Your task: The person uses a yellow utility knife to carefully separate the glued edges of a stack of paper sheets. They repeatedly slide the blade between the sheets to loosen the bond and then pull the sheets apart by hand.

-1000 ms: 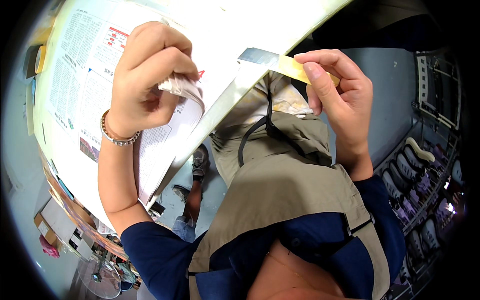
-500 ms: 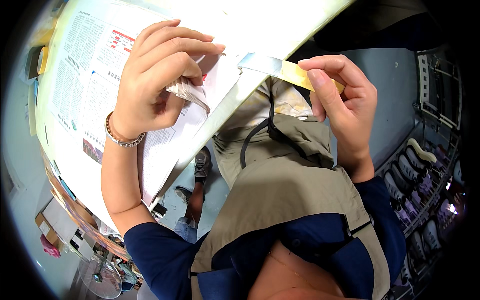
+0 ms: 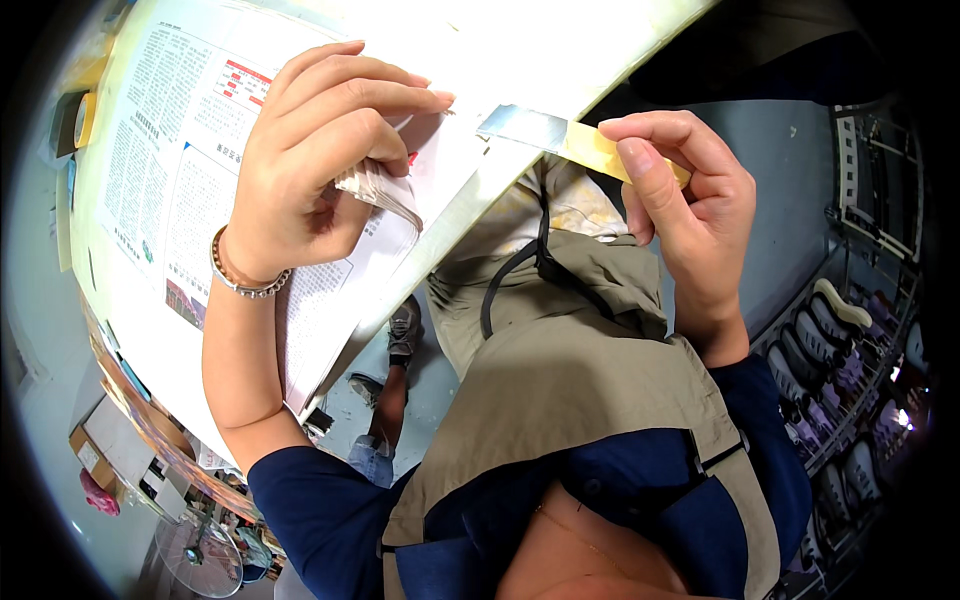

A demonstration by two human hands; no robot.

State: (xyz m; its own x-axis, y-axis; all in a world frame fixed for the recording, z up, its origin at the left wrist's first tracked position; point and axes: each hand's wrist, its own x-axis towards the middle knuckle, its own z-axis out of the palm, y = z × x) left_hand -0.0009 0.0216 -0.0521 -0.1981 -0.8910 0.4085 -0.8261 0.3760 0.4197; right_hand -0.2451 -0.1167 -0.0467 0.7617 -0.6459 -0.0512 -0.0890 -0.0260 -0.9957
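Note:
My left hand (image 3: 310, 165) is curled over the near edge of the table, its fingers closed round a folded, layered off-white wad (image 3: 375, 188) that could be paper or cloth. Its fingertips rest close to the table's edge, and whatever lies beneath them is mostly hidden. In my right hand (image 3: 685, 185) is a flat metal blade (image 3: 525, 126) with a yellow-wrapped handle (image 3: 592, 148), pinched between thumb and fingers. The blade's tip points left, at the table edge, a short way from the left fingertips.
Newspaper sheets (image 3: 165, 120) cover part of the white table (image 3: 480, 45). Rolls of tape (image 3: 86, 120) sit at its far left. On the right, a rack (image 3: 850, 350) carries several dark curved pieces. Another person's leg (image 3: 390, 405) shows below the table, and a fan (image 3: 198, 555) stands lower left.
Almost nothing differs. The blade and both hands have shifted very slightly, while their grips look the same.

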